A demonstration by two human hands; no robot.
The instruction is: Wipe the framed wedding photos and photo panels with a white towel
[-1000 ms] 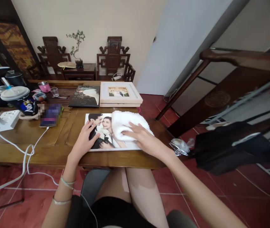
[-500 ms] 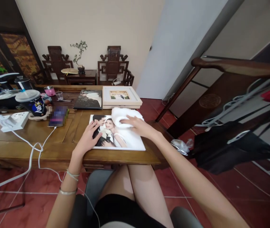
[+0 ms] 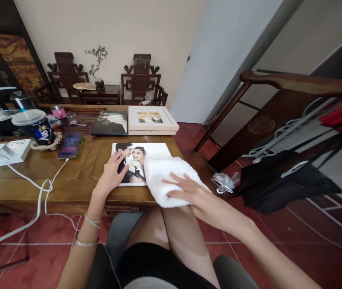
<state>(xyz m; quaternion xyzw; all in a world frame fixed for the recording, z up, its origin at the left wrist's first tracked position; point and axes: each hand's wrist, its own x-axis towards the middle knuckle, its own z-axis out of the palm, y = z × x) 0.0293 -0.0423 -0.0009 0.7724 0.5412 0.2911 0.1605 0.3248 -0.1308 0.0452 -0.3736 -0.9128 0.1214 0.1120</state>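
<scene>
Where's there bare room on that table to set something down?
The widest bare patch of the table lies between the phone and the left hand. A thin strip also borders the near edge of the photo, up to the cloth. It's crowded at back left, around the cup and power strip.

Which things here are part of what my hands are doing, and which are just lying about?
Part of the job:
white cloth, under the right hand
couple photo, under the left hand, partly beneath the cloth

Seemingly just lying about:
framed picture
dark photo panel
phone
lidded cup
white power strip
pink cup
</scene>
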